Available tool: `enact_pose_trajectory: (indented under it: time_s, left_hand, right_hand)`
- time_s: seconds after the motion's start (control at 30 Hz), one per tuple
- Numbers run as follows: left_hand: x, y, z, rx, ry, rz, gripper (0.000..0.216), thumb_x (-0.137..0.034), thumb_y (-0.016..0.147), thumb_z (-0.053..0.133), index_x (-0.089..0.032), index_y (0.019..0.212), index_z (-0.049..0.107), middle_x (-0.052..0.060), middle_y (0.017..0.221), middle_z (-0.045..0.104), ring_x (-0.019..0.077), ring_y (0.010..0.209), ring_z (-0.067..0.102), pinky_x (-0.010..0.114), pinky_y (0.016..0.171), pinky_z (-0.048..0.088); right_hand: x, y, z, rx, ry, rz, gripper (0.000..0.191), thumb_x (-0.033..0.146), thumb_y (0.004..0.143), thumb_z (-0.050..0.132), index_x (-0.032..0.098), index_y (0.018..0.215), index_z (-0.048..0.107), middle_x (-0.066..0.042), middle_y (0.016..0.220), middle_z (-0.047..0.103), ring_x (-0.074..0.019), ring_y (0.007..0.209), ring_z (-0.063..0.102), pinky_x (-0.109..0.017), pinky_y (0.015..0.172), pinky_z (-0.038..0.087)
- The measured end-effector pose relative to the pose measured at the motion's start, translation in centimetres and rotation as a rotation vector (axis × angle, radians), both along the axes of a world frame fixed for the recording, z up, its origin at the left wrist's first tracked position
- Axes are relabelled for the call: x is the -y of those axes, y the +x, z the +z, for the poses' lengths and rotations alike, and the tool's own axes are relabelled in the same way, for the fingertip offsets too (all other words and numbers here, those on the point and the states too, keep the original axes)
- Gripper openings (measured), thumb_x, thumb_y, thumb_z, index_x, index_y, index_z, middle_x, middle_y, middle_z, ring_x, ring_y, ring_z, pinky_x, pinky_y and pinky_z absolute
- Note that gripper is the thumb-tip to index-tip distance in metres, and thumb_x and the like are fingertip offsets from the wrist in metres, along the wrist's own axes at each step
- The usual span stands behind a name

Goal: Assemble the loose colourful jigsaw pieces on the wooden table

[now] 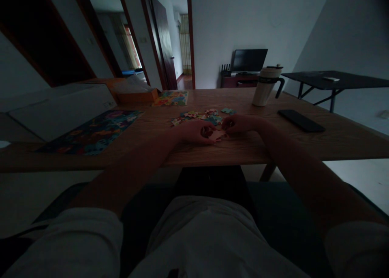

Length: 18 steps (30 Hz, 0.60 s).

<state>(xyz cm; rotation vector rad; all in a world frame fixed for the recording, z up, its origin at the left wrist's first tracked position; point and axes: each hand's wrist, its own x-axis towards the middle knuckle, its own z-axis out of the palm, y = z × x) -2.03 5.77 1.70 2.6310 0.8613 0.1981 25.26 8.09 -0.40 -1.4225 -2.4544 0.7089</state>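
Note:
My left hand point(194, 131) and my right hand point(240, 124) rest close together on the wooden table point(334, 142), fingers curled round small jigsaw pieces point(216, 135) between them. The room is dim, so I cannot tell exactly which hand holds which piece. Just beyond my hands lies a loose cluster of colourful puzzle pieces point(202, 116). A colourful puzzle board point(94, 132) lies flat to the left, and a smaller colourful puzzle picture point(171, 98) sits farther back.
A tall cream tumbler with a dark handle point(266, 86) stands at the back right, a black phone point(300, 120) lies right of my hands. An orange tissue box point(133, 90) and white boxes point(57, 107) are at the left. Beyond: a black side table point(337, 81), a TV, open doors.

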Motion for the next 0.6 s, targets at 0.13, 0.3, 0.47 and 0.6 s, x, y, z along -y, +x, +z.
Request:
enact_pose_trajectory:
  time_s: [0.13,0.3,0.47,0.6]
  left_hand:
    - [-0.2,0.0,-0.1,-0.002,0.019,-0.002,0.069,-0.057,0.076,0.077,-0.019,0.131,0.066,0.006,0.102,0.072,0.0187,0.085,0.064,0.028,0.075,0.044]
    - [-0.6,-0.3,-0.4,-0.010,0.053,-0.012,0.066,-0.058,0.078,0.074,-0.019,0.130,0.067,0.007,0.106,0.072,0.0192,0.088,0.064,0.028,0.076,0.044]
    - [-1.2,-0.8,-0.1,0.009,0.076,-0.017,0.062,-0.056,0.079,0.073,-0.018,0.127,0.070,0.007,0.105,0.073,0.0188,0.088,0.065,0.029,0.078,0.046]
    - [-1.4,-0.9,0.1,-0.009,0.099,0.008,0.060,-0.053,0.079,0.072,-0.019,0.129,0.070,0.006,0.106,0.074,0.0182,0.088,0.065,0.028,0.080,0.045]
  right_hand:
    - [0.1,-0.1,0.2,0.041,0.016,-0.008,0.030,0.036,0.069,0.080,0.024,0.096,0.077,-0.006,0.097,0.075,-0.0242,0.084,0.066,-0.035,0.076,0.049]
    - [0.7,-0.3,0.8,0.139,-0.048,0.022,0.028,0.043,0.074,0.076,0.022,0.092,0.076,-0.005,0.091,0.074,-0.0234,0.082,0.066,-0.033,0.074,0.047]
    - [1.5,-0.8,1.4,0.134,-0.050,0.043,0.048,0.050,0.074,0.077,0.023,0.114,0.077,-0.006,0.099,0.074,-0.0245,0.087,0.066,-0.033,0.077,0.047]
    - [1.8,-1.1,1.6,0.147,-0.059,0.080,0.065,0.051,0.076,0.077,0.026,0.135,0.070,-0.005,0.096,0.074,-0.0222,0.082,0.065,-0.032,0.073,0.046]
